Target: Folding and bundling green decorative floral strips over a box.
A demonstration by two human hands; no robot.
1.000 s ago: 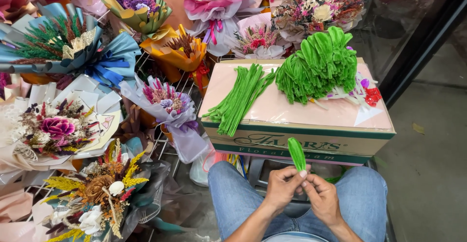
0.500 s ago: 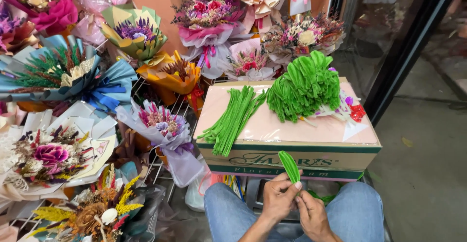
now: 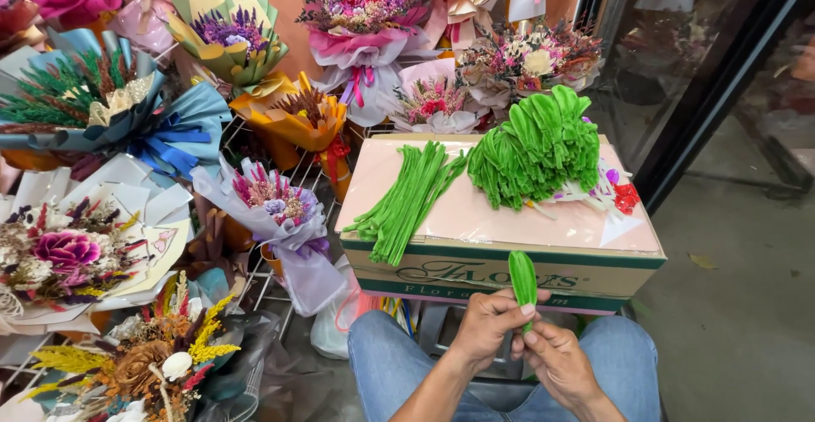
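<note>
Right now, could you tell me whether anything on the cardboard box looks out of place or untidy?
Nothing stands out. The straight green stems and folded green pile lie sorted on the cardboard box; a few red and purple bits sit loose beside the pile.

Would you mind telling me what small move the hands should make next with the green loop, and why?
Probably lay the folded green loop on the pile of loops on the box. Both hands, left and right, pinch its lower end, its shape already matches the pile, and straight stems lie beside it.
</note>
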